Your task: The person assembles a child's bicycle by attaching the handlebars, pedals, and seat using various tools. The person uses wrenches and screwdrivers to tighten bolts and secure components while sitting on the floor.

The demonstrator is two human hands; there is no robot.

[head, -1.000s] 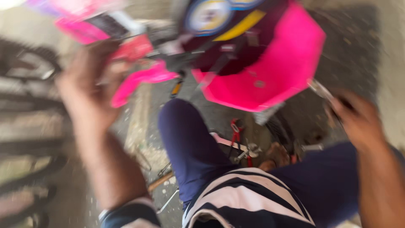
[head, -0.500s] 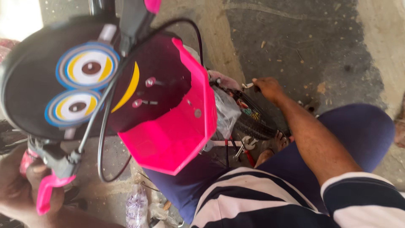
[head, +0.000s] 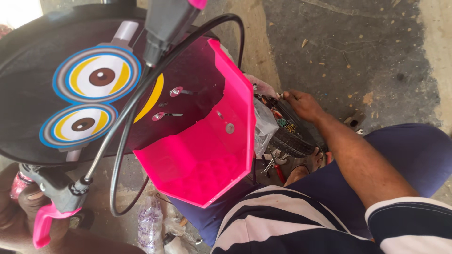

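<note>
I judge the work in hand to be at the small bicycle's front wheel, steadied at the bar while the tyre is handled. My left hand (head: 19,207) sits at the lower left edge with its grip wrapped around the handlebar end (head: 28,195), just behind the pink brake lever (head: 44,226). My right hand (head: 303,104) reaches past the pink basket (head: 202,164) and rests on the top of the black tyre (head: 294,136). Its fingers are bent against the rubber, but I cannot tell whether that grip closes on anything. The black front plate (head: 37,61) with 2 cartoon eyes fills the upper left. A clear plastic bag (head: 263,124) hangs between basket and tyre, and small tools (head: 275,162) lie on the concrete floor (head: 358,42) below. Any next move calls for a steady bar and a clearer view of the fingertips.
</note>
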